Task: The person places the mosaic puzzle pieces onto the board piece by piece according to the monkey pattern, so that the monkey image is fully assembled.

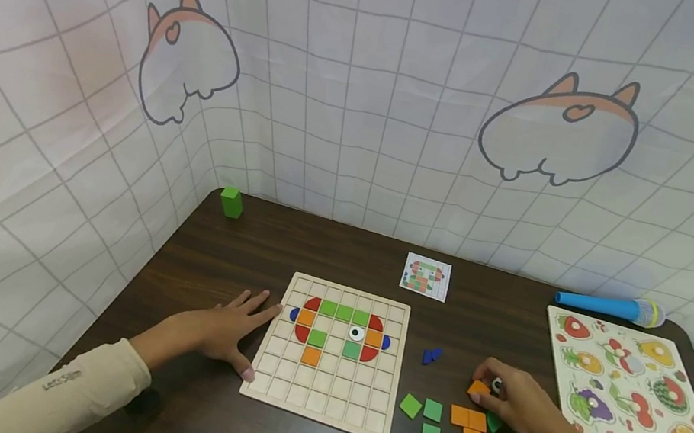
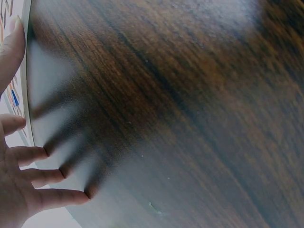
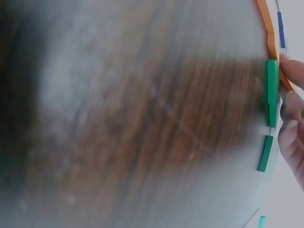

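Pinching orange tile (image 1: 478, 388) between right fingers (image 1: 491, 368), left fingers (image 1: 262, 317) touching grid board (image 1: 327, 405)

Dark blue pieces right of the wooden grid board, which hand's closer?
Right. The right hand is just right of the pieces; the left hand is at the board's left edge.

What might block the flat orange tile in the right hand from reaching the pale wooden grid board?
Nothing visible blocks the orange tile: it has an open lane to the board between small blue pieces and flat green square tiles.
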The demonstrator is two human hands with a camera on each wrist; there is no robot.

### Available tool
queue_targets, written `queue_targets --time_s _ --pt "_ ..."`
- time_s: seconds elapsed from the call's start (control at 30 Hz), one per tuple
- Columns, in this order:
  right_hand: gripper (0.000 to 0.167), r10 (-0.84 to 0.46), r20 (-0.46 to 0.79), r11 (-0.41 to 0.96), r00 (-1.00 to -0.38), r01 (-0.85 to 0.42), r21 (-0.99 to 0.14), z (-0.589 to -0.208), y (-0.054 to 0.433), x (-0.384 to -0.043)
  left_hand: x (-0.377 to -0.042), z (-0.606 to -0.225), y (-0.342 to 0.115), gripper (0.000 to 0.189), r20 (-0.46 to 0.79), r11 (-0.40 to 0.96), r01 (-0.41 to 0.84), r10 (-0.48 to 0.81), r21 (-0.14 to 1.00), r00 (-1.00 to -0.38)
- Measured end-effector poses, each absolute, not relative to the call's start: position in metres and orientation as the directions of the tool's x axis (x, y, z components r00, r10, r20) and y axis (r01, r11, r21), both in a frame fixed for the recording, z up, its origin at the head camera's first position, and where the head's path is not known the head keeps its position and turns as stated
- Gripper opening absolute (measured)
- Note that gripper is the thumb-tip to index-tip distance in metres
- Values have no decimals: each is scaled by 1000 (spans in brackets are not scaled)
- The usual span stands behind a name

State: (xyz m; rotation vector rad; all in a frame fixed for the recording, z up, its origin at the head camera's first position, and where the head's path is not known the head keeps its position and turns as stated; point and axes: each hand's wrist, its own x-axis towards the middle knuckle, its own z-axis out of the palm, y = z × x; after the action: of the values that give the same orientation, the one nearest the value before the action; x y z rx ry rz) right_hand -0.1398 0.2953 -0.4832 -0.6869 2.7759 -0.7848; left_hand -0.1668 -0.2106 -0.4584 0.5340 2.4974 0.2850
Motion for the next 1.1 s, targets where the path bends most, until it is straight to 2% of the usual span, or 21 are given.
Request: queue_targets --time_s 0.2,0.37,0.53,0.77,1.1 --pt "15 -482 13 732 -876 -411 -544 -480 289 -140 -167 -459 -210 121 -481 898 317 432 304 -763" --pt "20 -500 6 678 -866 -395 -620 -471 276 -140 -168 -459 -210 122 -483 898 311 432 311 -762" --pt "22 -522 4 625 -853 -385 -679 -465 254 -138 -167 -459 -209 122 -482 898 309 431 314 -763" --pt "23 -522 69 562 -850 -404 -722 -462 221 -139 -165 -458 -208 120 -480 898 298 428 325 -766" --pt "22 -566 54 488 -823 -387 -782 -469 168 -143 -166 -457 -208 120 -472 895 298 431 332 -769"
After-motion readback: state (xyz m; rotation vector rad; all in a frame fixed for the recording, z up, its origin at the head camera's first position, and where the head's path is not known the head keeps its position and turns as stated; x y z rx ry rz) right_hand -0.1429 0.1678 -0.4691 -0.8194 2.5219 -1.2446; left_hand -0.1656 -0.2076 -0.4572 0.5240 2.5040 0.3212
